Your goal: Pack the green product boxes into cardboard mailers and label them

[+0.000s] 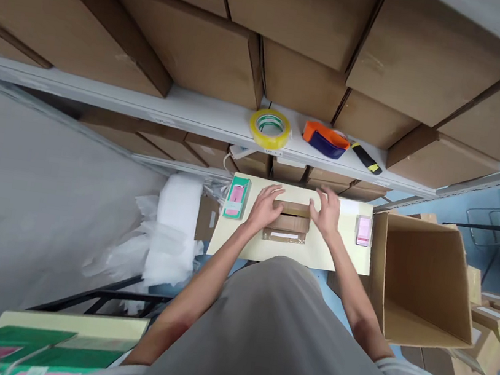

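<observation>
A small brown cardboard box (288, 224) with tape on it lies in the middle of a pale yellow tabletop (242, 245). My left hand (264, 206) rests on the box's left end, fingers spread and laid over it. My right hand (327, 211) presses on the box's right end in the same way. Both forearms reach forward over my grey shirt.
A green-and-pink packet (236, 198) lies at the table's left, a pink item (363, 230) at its right. An open empty carton (423, 280) stands to the right. On the shelf above sit a yellow tape roll (270, 129), an orange tape dispenser (325, 140) and a knife (366, 158). White foam wrap (164, 231) is at the left.
</observation>
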`<state>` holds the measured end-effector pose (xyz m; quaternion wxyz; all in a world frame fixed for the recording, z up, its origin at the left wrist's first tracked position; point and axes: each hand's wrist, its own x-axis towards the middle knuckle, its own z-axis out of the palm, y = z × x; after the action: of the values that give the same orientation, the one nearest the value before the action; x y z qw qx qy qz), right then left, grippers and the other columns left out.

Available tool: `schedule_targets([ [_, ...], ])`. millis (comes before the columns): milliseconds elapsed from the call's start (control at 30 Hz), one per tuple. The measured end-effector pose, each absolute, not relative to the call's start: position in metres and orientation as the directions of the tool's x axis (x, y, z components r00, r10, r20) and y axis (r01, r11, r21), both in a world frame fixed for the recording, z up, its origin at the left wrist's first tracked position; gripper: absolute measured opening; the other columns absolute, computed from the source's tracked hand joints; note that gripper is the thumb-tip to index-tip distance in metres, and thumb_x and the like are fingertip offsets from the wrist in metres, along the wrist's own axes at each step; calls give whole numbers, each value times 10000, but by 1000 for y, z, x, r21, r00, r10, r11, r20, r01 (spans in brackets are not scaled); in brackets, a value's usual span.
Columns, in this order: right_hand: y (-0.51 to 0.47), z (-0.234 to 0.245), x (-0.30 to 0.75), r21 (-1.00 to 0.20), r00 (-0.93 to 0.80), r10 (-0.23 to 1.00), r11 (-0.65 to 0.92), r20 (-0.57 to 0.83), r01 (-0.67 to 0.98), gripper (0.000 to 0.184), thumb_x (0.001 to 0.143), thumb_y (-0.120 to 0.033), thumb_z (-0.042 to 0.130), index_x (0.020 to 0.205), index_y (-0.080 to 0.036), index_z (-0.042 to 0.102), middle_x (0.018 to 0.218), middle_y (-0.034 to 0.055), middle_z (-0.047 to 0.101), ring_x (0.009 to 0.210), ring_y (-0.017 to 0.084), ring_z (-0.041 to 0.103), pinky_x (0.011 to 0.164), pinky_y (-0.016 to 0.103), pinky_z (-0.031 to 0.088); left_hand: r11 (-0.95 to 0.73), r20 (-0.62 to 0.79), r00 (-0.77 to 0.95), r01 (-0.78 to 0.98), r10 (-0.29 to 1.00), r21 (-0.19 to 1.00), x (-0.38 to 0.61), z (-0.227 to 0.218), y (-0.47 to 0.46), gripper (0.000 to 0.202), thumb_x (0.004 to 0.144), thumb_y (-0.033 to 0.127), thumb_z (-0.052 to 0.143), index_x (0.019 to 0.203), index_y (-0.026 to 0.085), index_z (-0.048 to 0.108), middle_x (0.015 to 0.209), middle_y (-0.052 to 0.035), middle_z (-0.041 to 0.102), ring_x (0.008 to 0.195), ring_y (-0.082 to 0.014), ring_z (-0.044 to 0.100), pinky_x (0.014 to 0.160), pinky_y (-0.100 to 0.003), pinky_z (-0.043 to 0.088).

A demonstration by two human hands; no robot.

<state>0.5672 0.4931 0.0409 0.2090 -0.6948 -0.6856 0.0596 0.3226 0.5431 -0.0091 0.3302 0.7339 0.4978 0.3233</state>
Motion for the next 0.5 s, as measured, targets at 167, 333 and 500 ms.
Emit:
schedule_targets([
  [167,604,136,564,-181,32,958,21,284,983,496,1167,-349,442,1595,-132,563,1615,273,593,1549,433,525,1277,638,450,-509,474,186,334,861,793,363,93,594,290,1093,284,596,1270,248,823,1300,-88,849,1266,-275,778,1190,-457,596],
  [333,654,146,559,-77,118,990,-112,81,991,470,1099,-220,517,1484,47,547,1494,371,642,1430,447,593,1292,649,400,-504,487,130,274,864,819,374,127,592,256,1058,218,614,1191,240,831,1226,-68,871,1190,-245,808,1122,-403,622],
  [500,640,137,572,-318,81,992,-47,97,947,439,1166,-336,493,1471,-32,574,1361,305,727,1348,423,668,1255,619,463,-375,358,123,176,926,910,369,106,563,232,1044,204,622,1168,231,817,1205,-79,871,1133,-231,831,1083,-402,657],
])
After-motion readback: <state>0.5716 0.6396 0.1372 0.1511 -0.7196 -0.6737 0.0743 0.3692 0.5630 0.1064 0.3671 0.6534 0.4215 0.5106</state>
